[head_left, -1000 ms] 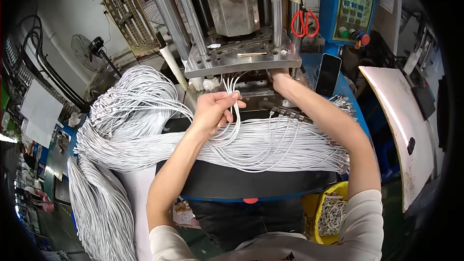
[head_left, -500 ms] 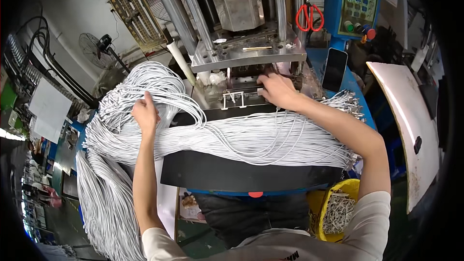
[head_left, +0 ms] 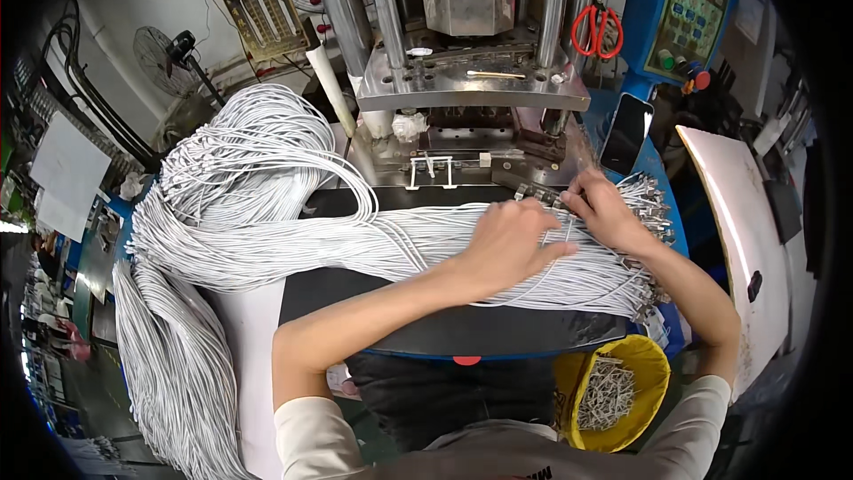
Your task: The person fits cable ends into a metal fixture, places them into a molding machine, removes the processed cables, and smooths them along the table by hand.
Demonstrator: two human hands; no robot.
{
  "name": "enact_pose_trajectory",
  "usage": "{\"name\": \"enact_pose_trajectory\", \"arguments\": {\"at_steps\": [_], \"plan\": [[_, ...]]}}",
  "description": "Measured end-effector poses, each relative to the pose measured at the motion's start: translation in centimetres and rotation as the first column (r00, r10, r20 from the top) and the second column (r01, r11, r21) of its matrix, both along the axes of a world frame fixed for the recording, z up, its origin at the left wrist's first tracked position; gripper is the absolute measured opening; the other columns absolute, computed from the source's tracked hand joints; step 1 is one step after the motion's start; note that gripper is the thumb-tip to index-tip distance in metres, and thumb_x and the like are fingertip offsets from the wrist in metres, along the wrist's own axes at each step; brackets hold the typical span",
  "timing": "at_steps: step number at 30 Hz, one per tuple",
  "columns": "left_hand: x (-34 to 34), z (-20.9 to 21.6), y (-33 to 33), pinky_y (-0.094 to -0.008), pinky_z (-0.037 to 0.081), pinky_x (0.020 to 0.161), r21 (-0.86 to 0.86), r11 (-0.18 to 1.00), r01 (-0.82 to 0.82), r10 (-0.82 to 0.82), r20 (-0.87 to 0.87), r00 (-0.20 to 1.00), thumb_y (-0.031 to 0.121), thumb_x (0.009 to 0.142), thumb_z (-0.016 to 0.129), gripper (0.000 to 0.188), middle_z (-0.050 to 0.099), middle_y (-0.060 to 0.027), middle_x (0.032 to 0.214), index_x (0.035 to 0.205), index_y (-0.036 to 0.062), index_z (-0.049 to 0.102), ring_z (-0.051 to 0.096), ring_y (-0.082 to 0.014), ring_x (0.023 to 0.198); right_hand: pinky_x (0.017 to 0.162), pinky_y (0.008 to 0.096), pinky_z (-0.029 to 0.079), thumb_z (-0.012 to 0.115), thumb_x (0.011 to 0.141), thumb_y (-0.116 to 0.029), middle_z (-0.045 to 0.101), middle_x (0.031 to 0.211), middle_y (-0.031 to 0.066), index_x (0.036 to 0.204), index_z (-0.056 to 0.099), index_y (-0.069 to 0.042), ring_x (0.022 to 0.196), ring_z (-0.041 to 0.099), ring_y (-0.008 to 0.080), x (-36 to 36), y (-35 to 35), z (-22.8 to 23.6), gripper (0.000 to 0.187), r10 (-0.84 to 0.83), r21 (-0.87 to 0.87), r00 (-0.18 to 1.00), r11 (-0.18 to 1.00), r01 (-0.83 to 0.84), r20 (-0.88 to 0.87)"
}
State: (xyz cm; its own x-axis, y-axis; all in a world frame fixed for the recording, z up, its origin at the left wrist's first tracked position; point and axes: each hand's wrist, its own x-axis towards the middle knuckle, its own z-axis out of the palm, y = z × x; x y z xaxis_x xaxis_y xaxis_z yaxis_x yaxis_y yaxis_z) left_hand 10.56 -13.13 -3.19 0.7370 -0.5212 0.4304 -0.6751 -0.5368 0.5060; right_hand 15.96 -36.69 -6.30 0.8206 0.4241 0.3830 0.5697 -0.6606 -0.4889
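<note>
A long bundle of white cables (head_left: 382,244) lies across the black work surface, its metal-tipped ends toward the right. Above the right part of the bundle is my left hand (head_left: 511,244), thumb spread away from the fingers, fingertips close to a small dark metal mould block (head_left: 540,196). My right hand (head_left: 609,212) has its thumb and fingers closed on the right end of that block, at the press's front edge. Whether the left fingertips touch the block or a cable, I cannot tell. A white moulded plastic frame (head_left: 432,172) sits on the press bed left of the hands.
The press's steel plate (head_left: 471,89) hangs over the bed between thick columns. A blue control box (head_left: 689,18), red-handled scissors (head_left: 597,31) and a phone (head_left: 627,133) are at the right. A yellow bin (head_left: 653,391) of white scraps stands below. More cables (head_left: 178,373) hang at left.
My left hand has left the cable loop at the left and come over the bundle's right part. My right hand has drawn back from the press bed, toward the right. The metal block now shows at the edge.
</note>
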Motion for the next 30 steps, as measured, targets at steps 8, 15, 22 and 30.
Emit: {"name": "enact_pose_trajectory", "arguments": {"at_steps": [8, 15, 22, 30], "plan": [[-2.1, 0.5, 2.8, -0.0435, 0.055, 0.073, 0.055, 0.998, 0.024, -0.034, 0.183, 0.983, 0.030, 0.091, 0.075, 0.030, 0.069, -0.0139, 0.087, 0.086, 0.0006, 0.074, 0.068, -0.0330, 0.081, 0.065, 0.0371, 0.046, 0.069, 0.099, -0.026, 0.062, 0.074, 0.0090, 0.099, 0.065, 0.005, 0.071, 0.056, 0.0165, 7.1, 1.7, 1.7, 0.031, -0.044, 0.085, 0.921, 0.993, 0.084, -0.388], [9.8, 0.8, 4.5, -0.0435, 0.053, 0.065, 0.199, 0.958, -0.206, 0.191, 0.094, 0.977, 0.021, 0.084, 0.071, 0.022, 0.068, -0.0147, 0.067, 0.077, 0.0002, 0.074, 0.065, -0.0344, 0.063, 0.086, 0.0399, 0.053, 0.073, 0.094, -0.023, 0.066, 0.108, 0.0116, 0.138, 0.047, -0.002, 0.097, 0.063, 0.0206, 22.3, 8.1, -6.0, 0.055, -0.222, 0.157, 0.912, 0.971, 0.178, 0.344], [12.8, 0.7, 4.9, -0.0401, 0.053, 0.066, 0.217, 0.951, -0.220, 0.283, -0.321, 0.904, 0.032, 0.084, 0.075, 0.027, 0.071, -0.0110, 0.068, 0.082, 0.0060, 0.079, 0.069, -0.0265, 0.065, 0.091, 0.0431, 0.053, 0.069, 0.092, -0.019, 0.070, 0.113, 0.0180, 0.117, 0.067, -0.003, 0.103, 0.066, 0.0329, 24.5, 7.9, -7.8, 0.029, -0.046, 0.350, 0.831, 0.919, -0.183, 0.554], [11.9, 2.0, 7.5, -0.0411, 0.049, 0.099, 0.161, 0.963, -0.218, 0.262, -0.350, 0.899, 0.066, 0.087, 0.070, 0.072, 0.071, -0.0217, 0.117, 0.119, 0.0022, 0.072, 0.067, -0.0321, 0.114, 0.105, 0.0514, 0.045, 0.056, 0.096, -0.018, 0.065, 0.130, 0.0209, 0.135, 0.062, -0.003, 0.125, 0.060, 0.0391, 14.4, 8.1, -1.4, 0.042, -0.094, -0.225, 0.984, 0.966, 0.126, 0.149]]}}
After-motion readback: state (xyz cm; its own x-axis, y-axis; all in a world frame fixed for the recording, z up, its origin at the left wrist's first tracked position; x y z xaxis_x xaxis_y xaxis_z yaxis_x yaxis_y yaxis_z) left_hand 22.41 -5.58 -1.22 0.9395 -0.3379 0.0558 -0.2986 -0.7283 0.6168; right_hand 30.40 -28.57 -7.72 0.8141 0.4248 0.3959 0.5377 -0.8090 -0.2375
